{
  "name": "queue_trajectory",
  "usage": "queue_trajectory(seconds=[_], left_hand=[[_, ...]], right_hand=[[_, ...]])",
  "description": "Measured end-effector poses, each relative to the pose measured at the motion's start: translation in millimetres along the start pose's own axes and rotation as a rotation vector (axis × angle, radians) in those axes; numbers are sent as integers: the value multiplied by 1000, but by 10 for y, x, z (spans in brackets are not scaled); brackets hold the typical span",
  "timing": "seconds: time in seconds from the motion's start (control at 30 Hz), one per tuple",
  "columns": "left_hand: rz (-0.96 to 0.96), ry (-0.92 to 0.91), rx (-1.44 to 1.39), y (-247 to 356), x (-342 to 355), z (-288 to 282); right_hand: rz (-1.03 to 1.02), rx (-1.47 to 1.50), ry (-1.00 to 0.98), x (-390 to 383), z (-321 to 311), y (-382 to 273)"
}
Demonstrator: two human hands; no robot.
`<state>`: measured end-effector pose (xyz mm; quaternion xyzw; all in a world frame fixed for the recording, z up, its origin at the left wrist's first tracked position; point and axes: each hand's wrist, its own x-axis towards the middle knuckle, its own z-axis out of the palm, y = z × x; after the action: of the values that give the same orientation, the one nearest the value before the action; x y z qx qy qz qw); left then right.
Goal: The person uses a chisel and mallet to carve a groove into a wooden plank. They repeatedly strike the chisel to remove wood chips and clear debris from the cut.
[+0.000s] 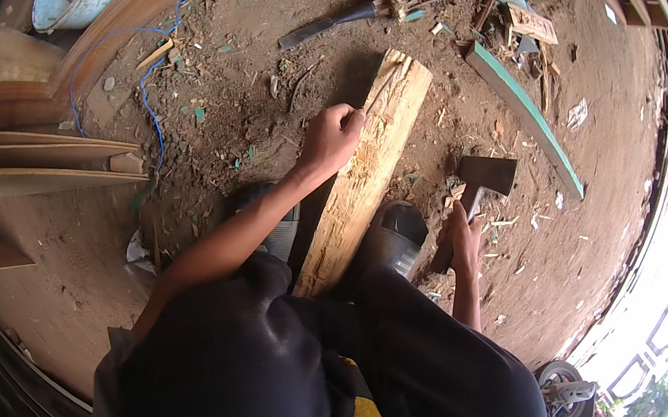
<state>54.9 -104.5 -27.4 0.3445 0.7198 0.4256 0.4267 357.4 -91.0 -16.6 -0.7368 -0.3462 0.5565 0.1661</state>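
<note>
A long timber beam [377, 151] with a rough, hacked pale face runs from between my shoes out to the far side. My left hand [333, 138] is over its upper part, fingers closed in a pinch on a thin sliver [376, 100] that lies along the wood. To the right of the beam, my right hand [463, 240] grips a hatchet [489, 174] by its handle, close below the dark metal head. The hatchet's blade is turned to the right, low over the chip-strewn ground and apart from the beam.
A chisel-like tool [338, 22] lies on the dirt beyond the beam. A green-edged board [526, 117] lies to the right. Blue cord [149, 106] and stacked planks [38, 165] are at the left. My shoes [394, 238] flank the beam; a wheel [563, 394] shows at lower right.
</note>
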Motion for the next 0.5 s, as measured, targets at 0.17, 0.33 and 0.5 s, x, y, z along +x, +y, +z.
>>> queue_trajectory(seconds=[0.17, 0.33, 0.5], left_hand=[[-41, -167, -120, 49, -51, -25], [259, -78, 237, 82, -157, -36], [370, 65, 458, 1, -163, 38]], right_hand=[[-12, 6, 2, -11, 58, -32], [7, 25, 3, 5, 56, 0], [-29, 2, -5, 17, 67, 12]])
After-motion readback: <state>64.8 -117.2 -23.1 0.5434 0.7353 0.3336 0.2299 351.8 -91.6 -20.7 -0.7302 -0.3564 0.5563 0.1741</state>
